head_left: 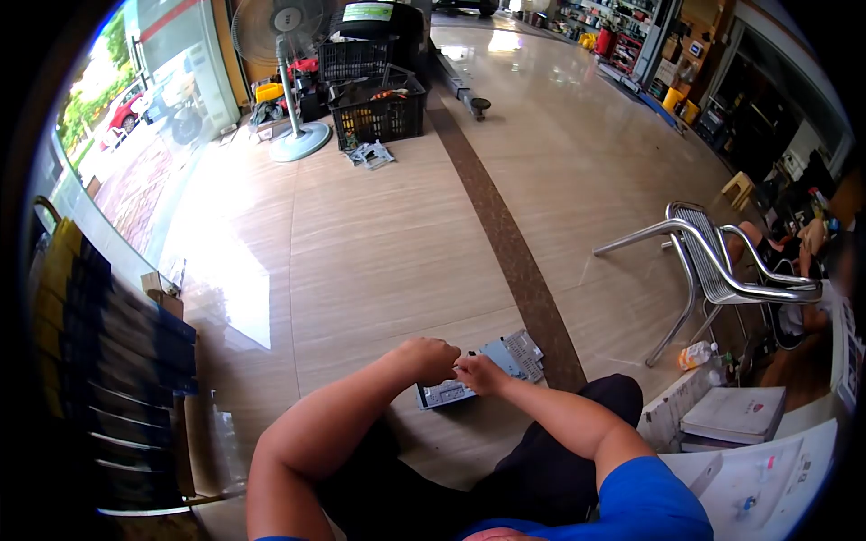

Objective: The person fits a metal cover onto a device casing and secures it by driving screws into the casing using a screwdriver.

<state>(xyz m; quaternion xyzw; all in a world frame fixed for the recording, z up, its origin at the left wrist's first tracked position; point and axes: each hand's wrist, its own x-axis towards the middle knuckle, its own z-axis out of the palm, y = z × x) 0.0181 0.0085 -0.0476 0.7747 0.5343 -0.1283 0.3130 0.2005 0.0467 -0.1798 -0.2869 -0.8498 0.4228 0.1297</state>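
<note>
Low in the middle of the head view, a flat metal unit (516, 359) with a bluish top and a pale perforated end lies on the tiled floor. Over its left part, my left hand (428, 361) is closed, its fingers curled together. My right hand (480, 373) is beside it, also closed, with the fingertips of both hands nearly touching. Whatever they pinch is too small to make out. The hands hide part of the unit beneath them.
A steel chair (708, 257) stands on the right, near a seated person, a bottle (696, 355) and a white box (733, 413). Ahead are a fan (300, 142) and black crates (377, 117). Dark stacked items (117, 361) line the left.
</note>
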